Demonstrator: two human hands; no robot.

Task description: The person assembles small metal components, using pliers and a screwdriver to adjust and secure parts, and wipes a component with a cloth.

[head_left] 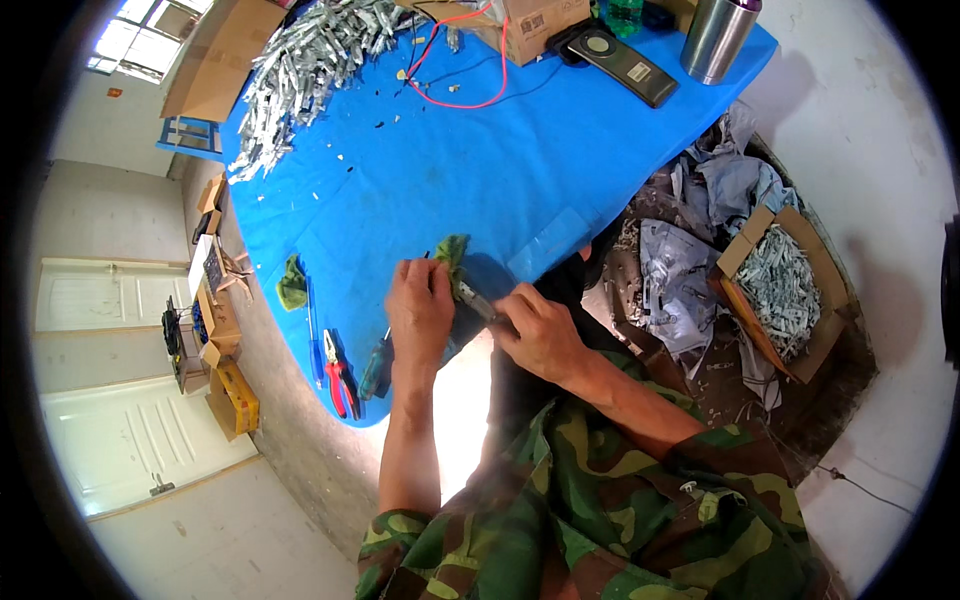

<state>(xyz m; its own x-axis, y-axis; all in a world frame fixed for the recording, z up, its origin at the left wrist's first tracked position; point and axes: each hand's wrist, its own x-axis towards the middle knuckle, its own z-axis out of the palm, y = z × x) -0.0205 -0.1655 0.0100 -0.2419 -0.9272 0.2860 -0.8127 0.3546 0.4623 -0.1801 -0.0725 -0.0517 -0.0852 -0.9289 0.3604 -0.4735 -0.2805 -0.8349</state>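
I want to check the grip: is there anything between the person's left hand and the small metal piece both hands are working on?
Yes. A green cloth is wrapped around the left hand side of the small metal piece. The right hand seems to touch the piece bare.
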